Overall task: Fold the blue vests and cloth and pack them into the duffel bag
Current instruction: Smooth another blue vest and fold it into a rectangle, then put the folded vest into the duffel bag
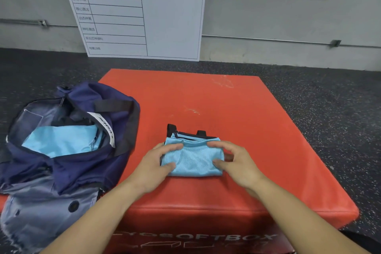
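A folded light-blue mesh vest (193,158) with black trim lies on the red soft box (237,113), near its front middle. My left hand (158,163) grips the vest's left end, thumb on the near edge and fingers over the top. My right hand (233,161) grips its right end the same way. The navy duffel bag (86,163) sits open at the box's left side. Folded light-blue fabric (64,140) lies inside the bag.
A white training-schedule board (140,12) leans against the grey wall behind the box. Dark speckled rubber floor (321,97) surrounds the box. The bag's black strap (115,105) arches over its opening.
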{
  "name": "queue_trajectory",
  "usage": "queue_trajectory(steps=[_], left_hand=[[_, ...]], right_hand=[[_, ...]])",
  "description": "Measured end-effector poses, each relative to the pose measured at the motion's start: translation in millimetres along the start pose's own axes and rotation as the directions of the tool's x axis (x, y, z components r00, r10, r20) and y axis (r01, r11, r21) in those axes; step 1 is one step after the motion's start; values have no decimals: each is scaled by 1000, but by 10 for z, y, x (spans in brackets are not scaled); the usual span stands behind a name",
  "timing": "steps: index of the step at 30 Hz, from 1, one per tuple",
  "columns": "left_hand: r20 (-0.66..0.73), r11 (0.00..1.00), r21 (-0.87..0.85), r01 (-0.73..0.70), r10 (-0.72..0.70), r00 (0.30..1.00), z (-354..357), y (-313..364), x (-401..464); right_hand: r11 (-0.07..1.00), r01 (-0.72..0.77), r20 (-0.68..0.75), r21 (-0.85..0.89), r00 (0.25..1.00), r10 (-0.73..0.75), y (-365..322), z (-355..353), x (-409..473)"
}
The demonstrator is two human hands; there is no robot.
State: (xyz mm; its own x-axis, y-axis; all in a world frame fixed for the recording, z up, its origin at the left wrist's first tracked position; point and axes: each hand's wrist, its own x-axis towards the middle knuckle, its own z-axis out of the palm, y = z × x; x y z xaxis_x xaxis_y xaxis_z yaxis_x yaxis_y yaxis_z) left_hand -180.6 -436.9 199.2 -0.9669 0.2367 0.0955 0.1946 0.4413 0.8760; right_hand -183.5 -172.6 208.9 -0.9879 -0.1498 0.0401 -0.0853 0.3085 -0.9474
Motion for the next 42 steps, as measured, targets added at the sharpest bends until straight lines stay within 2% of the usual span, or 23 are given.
queue_trajectory(steps=[3, 8, 11, 18, 22, 25, 28, 33, 36, 39, 42], left_hand=[[-24, 999, -52, 6, -7, 1000, -170, 31, -42], [-78, 998, -55, -8, 4, 997, -524, 71, -158], [-111, 998, -55, -29, 23, 994, -785, 85, -226], [-283, 997, -18, -81, 73, 956, -1581, 148, -393], [-442, 997, 69, -41, 67, 894, -2127, -25, -513], [-505, 991, 125, 35, 33, 862, -2412, -253, -588], [-511, 973, 173, 154, -45, 859, -2579, -572, -652], [-416, 901, 320, 291, -143, 898, -2630, -933, -747], [-423, 843, 467, 267, -52, 905, -2620, -994, -763], [-440, 664, 669, 333, -7, 898, -2640, -985, -755], [-455, 512, 769, 383, 17, 890, -2683, -967, -763]], right_hand=[[995, -18, 44, 102, 999, 13, -155, 85, 22], [986, -9, 105, 166, 994, -8, -328, 339, 75], [980, 53, 110, 191, 991, -75, -451, 518, 125], [944, 307, 77, 122, 945, -318, -896, 1185, 431], [879, 473, 93, -56, 880, -467, -1247, 1861, 656], [852, 502, 131, -147, 864, -486, -1423, 2308, 787], [846, 489, 222, -215, 868, -445, -1442, 2630, 893], [858, 421, 328, -295, 888, -322, -1222, 2877, 982], [863, 415, 321, -288, 891, -322, -1154, 2881, 994], [856, 430, 334, -288, 883, -331, -1154, 2891, 1008], [841, 446, 352, -306, 874, -335, -1166, 2893, 1006]])
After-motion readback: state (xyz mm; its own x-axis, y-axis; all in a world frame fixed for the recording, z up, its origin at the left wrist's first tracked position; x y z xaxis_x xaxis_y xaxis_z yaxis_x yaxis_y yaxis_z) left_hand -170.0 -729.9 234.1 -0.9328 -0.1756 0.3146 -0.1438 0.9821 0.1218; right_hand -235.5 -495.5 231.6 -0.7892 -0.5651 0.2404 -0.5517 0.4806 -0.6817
